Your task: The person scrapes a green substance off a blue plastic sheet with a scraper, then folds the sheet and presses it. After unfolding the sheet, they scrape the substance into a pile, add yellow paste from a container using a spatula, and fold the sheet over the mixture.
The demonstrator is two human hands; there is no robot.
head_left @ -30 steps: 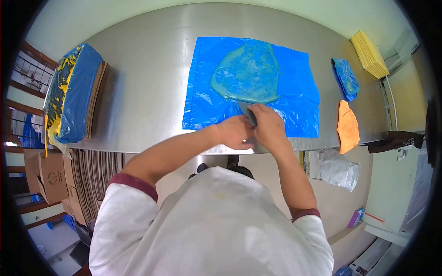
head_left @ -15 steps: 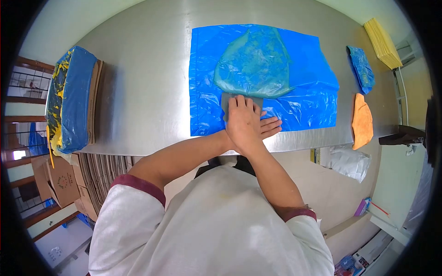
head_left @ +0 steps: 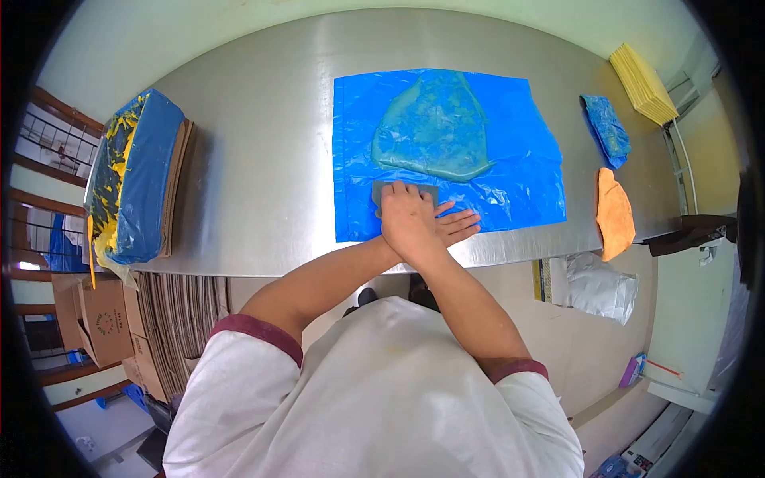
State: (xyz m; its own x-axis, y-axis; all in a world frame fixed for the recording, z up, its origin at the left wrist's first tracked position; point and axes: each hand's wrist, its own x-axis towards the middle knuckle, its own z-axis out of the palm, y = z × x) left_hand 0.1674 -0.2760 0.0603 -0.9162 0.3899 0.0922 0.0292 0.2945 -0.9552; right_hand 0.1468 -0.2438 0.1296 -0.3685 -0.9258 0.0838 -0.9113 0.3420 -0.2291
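My arms cross at the wrists over a blue plastic sheet (head_left: pixel 522 159). My right hand (head_left: pixel 408 215) has its fingers on a flat grey scraper (head_left: pixel 430 192), close to the sheet's front edge. To its right, partly under the right wrist, my left hand (head_left: pixel 458 226) lies flat on the sheet with its fingers apart. Just beyond the scraper, a green translucent mass or film (head_left: pixel 434 127) spreads over the sheet, with a thick, curved near edge. A narrow strip of blue separates it from the scraper.
On the metal table (head_left: pixel 263 159), a blue-lined box (head_left: pixel 147 183) with yellow bits stands at the left. A crumpled blue packet (head_left: pixel 607 130), an orange cloth-like piece (head_left: pixel 614 215) and a yellow stack (head_left: pixel 642 84) are at the right. Cardboard (head_left: pixel 107 319) stands at lower left.
The camera view has shifted. My right hand and the scraper have drawn back slightly from the green mass's near edge. My left hand stays flat beside them.
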